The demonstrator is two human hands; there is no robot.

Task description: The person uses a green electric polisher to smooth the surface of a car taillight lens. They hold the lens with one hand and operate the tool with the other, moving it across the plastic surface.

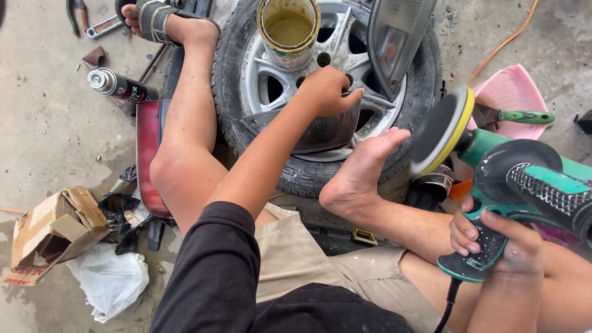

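Note:
My left hand reaches forward and grips the top edge of a dark curved lamp lens that leans against a car wheel lying flat on the floor. My right hand holds the rear handle of a green and black polisher. Its yellow foam pad is raised to the right of the wheel, apart from the lens. A clear headlight stands on the wheel's far right. An open tin can with yellowish liquid sits on the wheel hub.
My bare right foot rests against the tyre. A spray can and a red tail lamp lie left of my leg. A torn cardboard box and white bag sit lower left. A pink basin holds a green-handled tool.

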